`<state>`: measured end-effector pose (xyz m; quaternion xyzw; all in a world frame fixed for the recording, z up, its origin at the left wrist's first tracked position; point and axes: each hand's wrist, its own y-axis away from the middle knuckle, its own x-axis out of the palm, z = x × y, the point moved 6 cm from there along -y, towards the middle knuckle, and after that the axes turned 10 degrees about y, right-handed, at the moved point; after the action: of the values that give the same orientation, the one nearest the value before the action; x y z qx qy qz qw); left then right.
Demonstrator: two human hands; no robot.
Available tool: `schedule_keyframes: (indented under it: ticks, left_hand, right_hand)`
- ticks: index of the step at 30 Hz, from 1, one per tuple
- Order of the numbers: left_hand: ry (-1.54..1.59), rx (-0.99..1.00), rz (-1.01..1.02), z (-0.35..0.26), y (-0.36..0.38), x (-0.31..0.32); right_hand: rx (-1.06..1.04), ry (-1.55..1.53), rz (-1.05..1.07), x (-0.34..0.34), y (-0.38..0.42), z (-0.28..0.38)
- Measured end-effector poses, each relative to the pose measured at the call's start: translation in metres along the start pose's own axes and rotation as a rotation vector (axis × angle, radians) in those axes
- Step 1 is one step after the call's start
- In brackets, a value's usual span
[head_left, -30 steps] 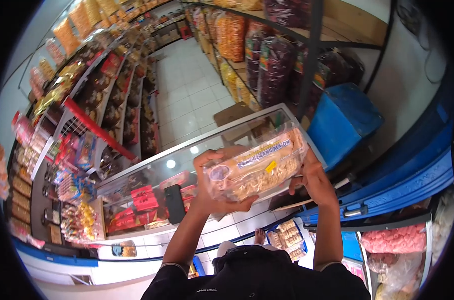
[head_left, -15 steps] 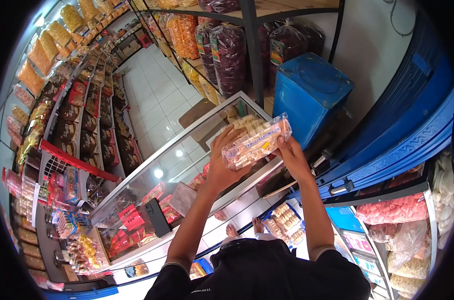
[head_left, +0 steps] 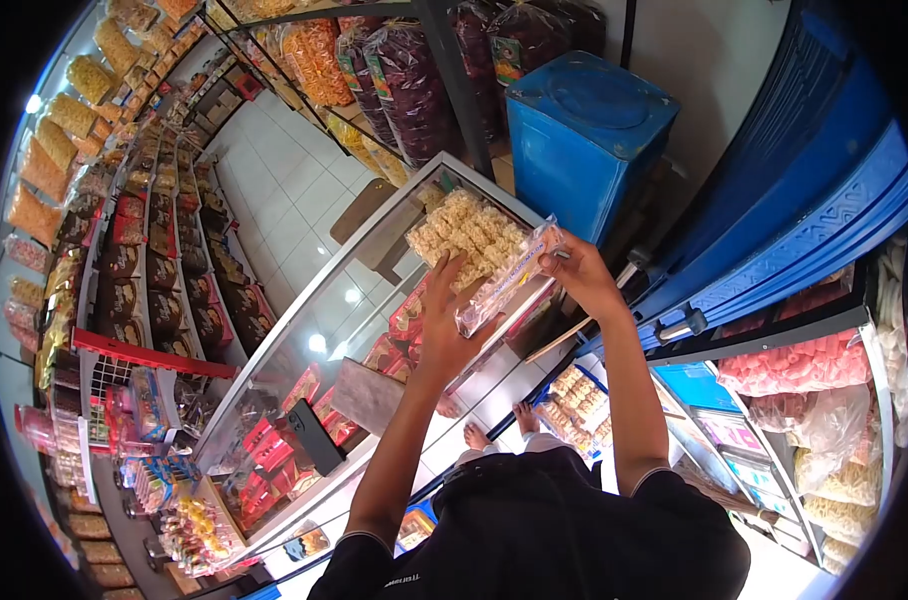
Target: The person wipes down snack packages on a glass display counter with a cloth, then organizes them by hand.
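A clear, printed plastic package (head_left: pixel 506 284) is held tilted above the far end of the glass display case, its long side seen at an angle. My right hand (head_left: pixel 578 270) pinches its upper right end. At its lower left end is my left hand (head_left: pixel 452 318), fingers spread, with the package resting against the thumb side. Just beyond, pale crackers in rows (head_left: pixel 471 232) lie at the case's end, partly behind my left fingers. A black phone (head_left: pixel 316 437) and a grey-brown block (head_left: pixel 368 394) lie on the glass.
The glass case (head_left: pixel 304 330) runs diagonally across the middle. Past its far end stands a blue tin (head_left: pixel 584 135). Snack shelves (head_left: pixel 164 260) line the left. On the floor near my feet is a blue tray (head_left: pixel 546 392) of crackers; blue shutters (head_left: pixel 774 250) rise at right.
The package has turned from showing its printed face to a steeper, narrower angle. My left fingers have spread away from its front. The view has shifted, showing more of the cracker rows.
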<state>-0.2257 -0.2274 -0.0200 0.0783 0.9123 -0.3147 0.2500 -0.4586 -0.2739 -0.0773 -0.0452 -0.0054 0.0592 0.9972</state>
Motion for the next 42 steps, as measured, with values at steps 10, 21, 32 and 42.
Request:
schedule_keyframes:
  ticks: [10,21,32,42]
  left_hand:
    - [-0.105,0.123,0.109,0.007,0.016,0.016]
    - [-0.028,0.105,-0.016,-0.003,0.029,0.004]
    - [0.027,-0.044,-0.1,0.001,0.029,0.001]
    - [0.357,-0.171,-0.276,0.021,0.029,-0.013]
  right_hand:
    - [0.024,0.149,0.041,-0.014,-0.001,-0.031]
    - [-0.06,0.13,0.121,-0.012,0.018,0.005]
    - [0.015,0.213,-0.019,-0.01,0.004,-0.01]
    - [-0.053,0.239,-0.128,0.008,-0.002,0.038]
